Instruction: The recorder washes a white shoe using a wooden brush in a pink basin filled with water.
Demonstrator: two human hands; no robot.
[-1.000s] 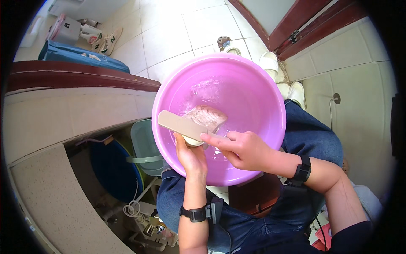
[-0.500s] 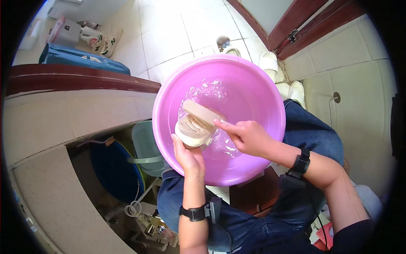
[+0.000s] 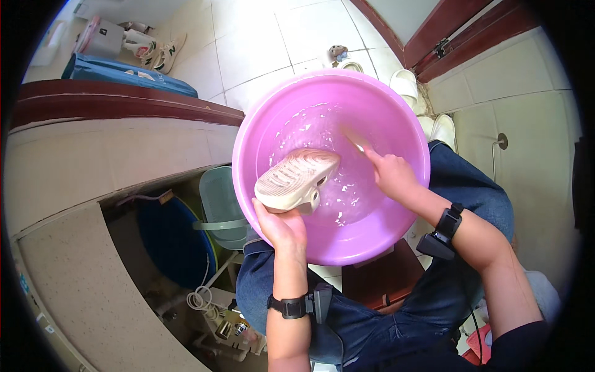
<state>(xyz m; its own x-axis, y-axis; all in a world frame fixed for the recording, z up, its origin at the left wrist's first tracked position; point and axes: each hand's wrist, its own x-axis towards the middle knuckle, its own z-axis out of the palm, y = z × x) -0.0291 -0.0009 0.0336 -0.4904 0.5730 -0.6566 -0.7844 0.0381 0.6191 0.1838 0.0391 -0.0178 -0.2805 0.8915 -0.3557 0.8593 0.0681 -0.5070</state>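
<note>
My left hand (image 3: 283, 228) grips the heel end of a cream clog (image 3: 296, 180), held sole up over a pink basin (image 3: 332, 252). The ribbed sole faces me, and dark holes show along the clog's right side. In my right hand (image 3: 395, 176) is a brush (image 3: 353, 137), smeared by motion, to the right of the clog and apart from it. Rippling water (image 3: 344, 204) lies in the basin under both. My left fingers are partly hidden beneath the clog.
The basin sits above my knees. Pale slippers (image 3: 442, 131) stand at the right wall. Left of the basin are a grey-green bucket (image 3: 217, 195) and a blue round tub (image 3: 167, 239) inside an open cabinet. A blue bag (image 3: 124, 75) and sneakers (image 3: 166, 54) lie beyond a dark red frame.
The brush has lifted off the sole and moved right with my right hand. More of the clog's sole and side now shows, still in my left hand.
</note>
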